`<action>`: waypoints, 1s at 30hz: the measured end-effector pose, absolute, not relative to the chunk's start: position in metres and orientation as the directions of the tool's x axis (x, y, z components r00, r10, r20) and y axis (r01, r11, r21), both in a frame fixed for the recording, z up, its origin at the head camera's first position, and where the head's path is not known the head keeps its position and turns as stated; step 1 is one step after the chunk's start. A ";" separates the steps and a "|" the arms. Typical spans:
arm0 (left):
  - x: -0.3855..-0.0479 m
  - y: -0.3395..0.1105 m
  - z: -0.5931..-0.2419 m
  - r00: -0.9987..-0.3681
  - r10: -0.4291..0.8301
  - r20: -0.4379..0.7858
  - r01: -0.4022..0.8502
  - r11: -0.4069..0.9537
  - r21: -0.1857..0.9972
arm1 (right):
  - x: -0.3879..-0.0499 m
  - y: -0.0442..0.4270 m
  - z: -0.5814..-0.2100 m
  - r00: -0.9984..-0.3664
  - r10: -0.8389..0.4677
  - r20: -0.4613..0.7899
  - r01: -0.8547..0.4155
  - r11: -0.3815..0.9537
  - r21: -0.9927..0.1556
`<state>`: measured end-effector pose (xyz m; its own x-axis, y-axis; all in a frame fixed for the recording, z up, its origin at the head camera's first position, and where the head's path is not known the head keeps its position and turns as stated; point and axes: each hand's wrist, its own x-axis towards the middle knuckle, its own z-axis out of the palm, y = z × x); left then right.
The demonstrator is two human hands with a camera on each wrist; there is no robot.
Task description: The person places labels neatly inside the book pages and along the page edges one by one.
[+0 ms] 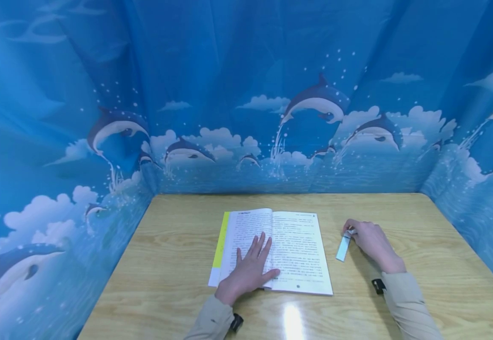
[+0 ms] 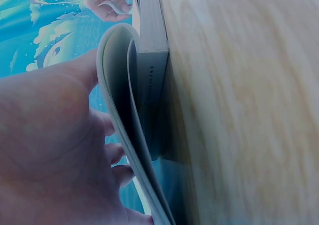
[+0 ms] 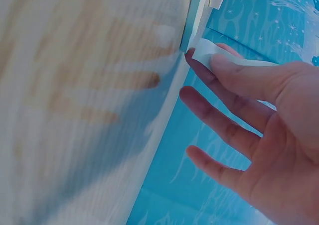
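Beige sleeves (image 1: 412, 307) enter at the bottom edge of the head view, nearest the camera, each with a small black device (image 1: 378, 286) at the wrist. I find the left hand (image 1: 248, 271) laid palm down on an open book (image 1: 301, 245), its fingers straight and spread over the left page, the thumb reaching across the fold onto the right page. It grips nothing. Through the left wrist view I observe pages curved up beside that palm.

I note the right hand (image 1: 373, 243) with thumb and forefinger brought together, pinching the upper end of a narrow pale strip (image 1: 342, 250). In the right wrist view the strip curls over at the thumb tip; other fingers stand apart from it. The strip is just beside the right page, well apart from the left hand. I cannot tell whether its lower end touches the surface (image 1: 165, 283).

The book lies near the middle of the wood-grained surface, a yellow band (image 1: 221, 241) along its left edge. Behind and to both sides hangs a blue curtain (image 1: 229, 47) printed with dolphins and clouds.
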<state>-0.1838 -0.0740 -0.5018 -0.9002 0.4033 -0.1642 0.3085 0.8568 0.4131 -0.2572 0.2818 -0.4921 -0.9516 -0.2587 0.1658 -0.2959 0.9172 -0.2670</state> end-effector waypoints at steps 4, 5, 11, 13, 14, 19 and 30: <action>-0.184 -0.074 -0.501 -0.900 0.406 -0.162 0.311 0.855 0.415 | -0.256 0.282 -0.490 -0.951 -0.243 0.191 -0.290 0.918 -0.273; -0.184 -0.074 -0.501 -0.900 0.406 -0.161 0.312 0.855 0.414 | -0.256 0.281 -0.489 -0.950 -0.241 0.199 -0.290 0.916 -0.278; -0.184 -0.074 -0.501 -0.900 0.404 -0.163 0.310 0.856 0.413 | -0.254 0.280 -0.485 -0.939 -0.227 0.257 -0.304 0.899 -0.316; -0.184 -0.074 -0.501 -0.900 0.404 -0.163 0.309 0.856 0.415 | -0.253 0.280 -0.484 -0.938 -0.224 0.263 -0.304 0.896 -0.324; -0.184 -0.074 -0.501 -0.900 0.405 -0.162 0.309 0.855 0.416 | -0.253 0.280 -0.484 -0.939 -0.220 0.263 -0.302 0.895 -0.329; -0.184 -0.074 -0.501 -0.899 0.407 -0.159 0.313 0.853 0.417 | -0.253 0.278 -0.483 -0.950 -0.200 0.240 -0.276 0.898 -0.342; -0.183 -0.074 -0.501 -0.901 0.402 -0.162 0.309 0.857 0.412 | -0.255 0.273 -0.485 -0.976 -0.148 0.162 -0.203 0.887 -0.415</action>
